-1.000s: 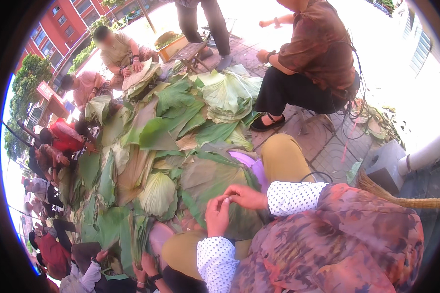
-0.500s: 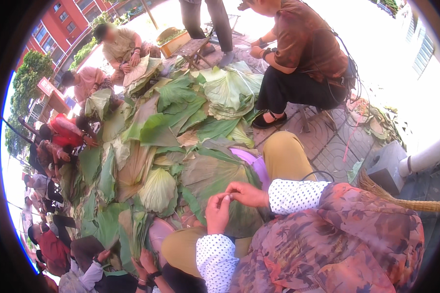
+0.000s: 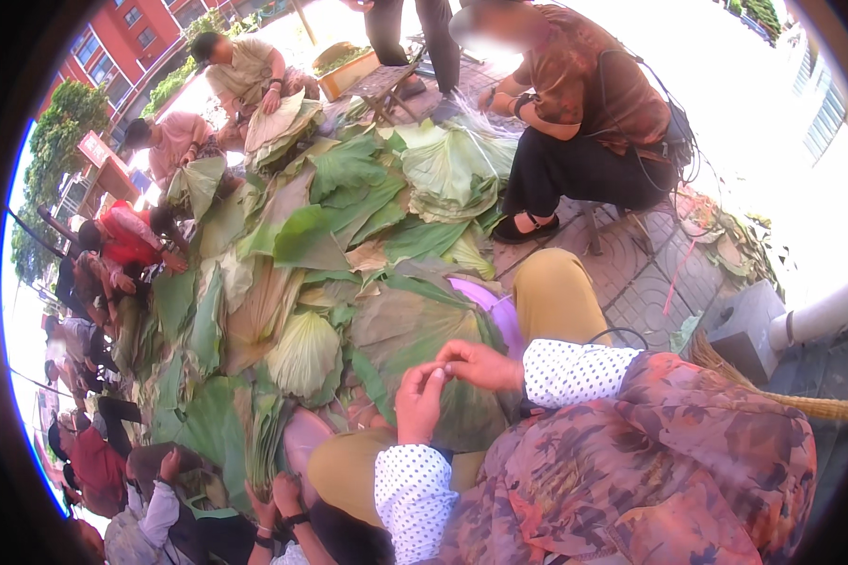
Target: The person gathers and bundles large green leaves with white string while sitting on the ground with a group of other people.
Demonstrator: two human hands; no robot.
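Note:
My left hand [image 3: 418, 403] and my right hand [image 3: 481, 365] meet in front of my lap, fingertips pinched together. Whatever lies between the fingertips, if anything, is too small to make out. Just beyond and below them spreads a large dull green-brown lotus leaf [image 3: 410, 330], apart from the fingers as far as I can tell. A pale green, pleated leaf [image 3: 304, 356] rests left of it on the wide heap of leaves. Part of a lilac plastic thing [image 3: 499, 311] shows by my right knee, and a pink rounded one [image 3: 303, 443] near my left knee.
Across the heap a person in a brown patterned shirt [image 3: 594, 89] sits by a thick leaf stack [image 3: 452, 174]. More people work along the left. At right are a straw broom [image 3: 791, 400], a grey block with a white pipe [image 3: 749, 320], and leaf scraps [image 3: 735, 240].
My hands stay pinched together, with only a slight shift of the fingers. The person across has lowered their hands toward the leaf stack, where white strands now show. At lower left, another worker's hand has risen.

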